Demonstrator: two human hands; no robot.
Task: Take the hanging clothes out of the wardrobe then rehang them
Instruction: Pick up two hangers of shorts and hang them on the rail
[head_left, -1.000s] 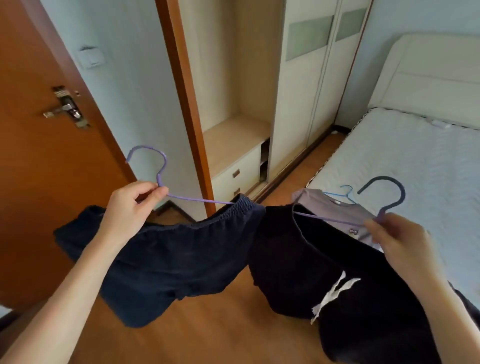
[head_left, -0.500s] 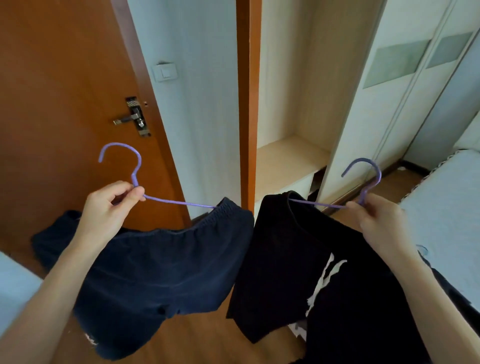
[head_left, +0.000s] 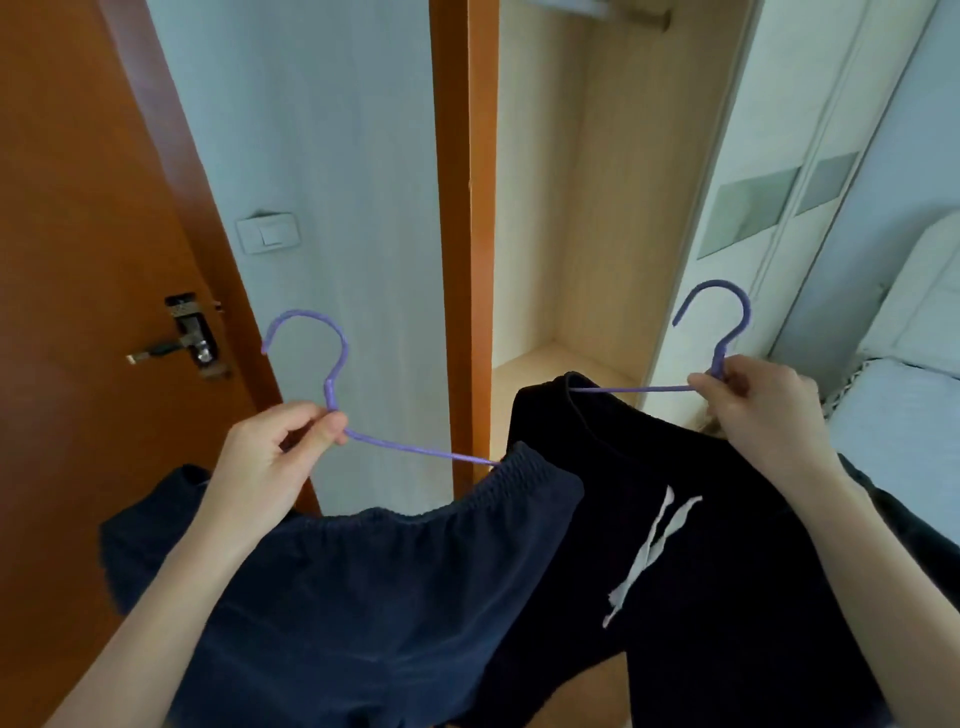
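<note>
Wardrobe (head_left: 613, 234): The open compartment stands ahead of us. Both garments are outside it, held in front of us below the rail. We judge rehanging as not yet done.
Black shorts (head_left: 727, 597): They hang from the right hanger, with the waistband bunched on its arm. Risk: the bunched load sits off-centre, so the hanger may tip once hooked and shed the fabric.
Navy shorts (head_left: 363, 597): They hang from the left hanger, and the waistband overlaps the left edge of the black shorts. Risk: raising one side alone may drag the other garment along its wire.
Right hand (head_left: 758, 415): The fingers are curled together and clamped on the neck of the right hanger. Risk: a narrow grip lets the hanger swivel during the lift.
Left hand (head_left: 270, 462): Thumb and forefinger pinch the base of the left hanger's hook, and the other fingers are curled under. Risk: this light pinch may slip under the garment's weight.
Left hanger (head_left: 330, 389): The hook is upright. Its arm slopes down toward the navy waistband, so the fabric may slide off the end.
Right hanger (head_left: 722, 353): The hook is upright, near the sliding door. It may catch that edge.
Rail (head_left: 618, 14): It is high, at the frame's top edge. Risk: a long reach, so a hook may miss.
Drawstring (head_left: 649, 551): It dangles loose and may snag the other hanger.
</note>
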